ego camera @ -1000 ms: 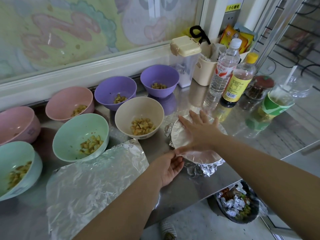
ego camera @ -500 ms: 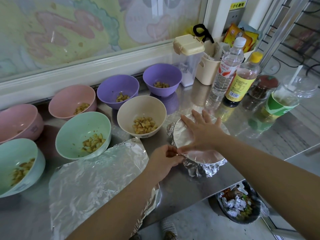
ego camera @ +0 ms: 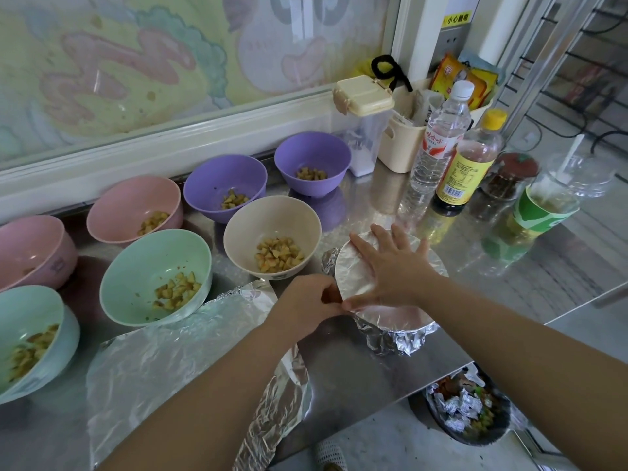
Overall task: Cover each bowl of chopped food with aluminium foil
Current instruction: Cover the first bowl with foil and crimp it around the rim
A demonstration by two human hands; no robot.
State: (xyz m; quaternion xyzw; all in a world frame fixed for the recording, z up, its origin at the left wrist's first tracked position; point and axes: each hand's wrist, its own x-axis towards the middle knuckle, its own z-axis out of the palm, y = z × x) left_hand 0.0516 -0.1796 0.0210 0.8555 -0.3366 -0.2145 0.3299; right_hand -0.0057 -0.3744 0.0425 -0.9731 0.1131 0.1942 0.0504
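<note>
Foil-crimping near the counter's (ego camera: 356, 372) front edge: pressing the covered bowl (ego camera: 397, 319) with right hand (ego camera: 394, 266) spread flat, pinching its rim foil (ego camera: 351, 270) with left hand (ego camera: 306, 304); risking tearing by overpulling.

Left hand (ego camera: 306, 305) and right hand (ego camera: 390, 266) bare, uncovered from fingertips to wrist. Left forearm (ego camera: 204, 396) and right forearm (ego camera: 516, 338) bare as well, uncovered from each wrist back to frame edge. Nails too small to make out. Well below left hand, down at floor level, toe of pale mesh-textured shoe (ego camera: 329, 453), mostly cut off.
</note>
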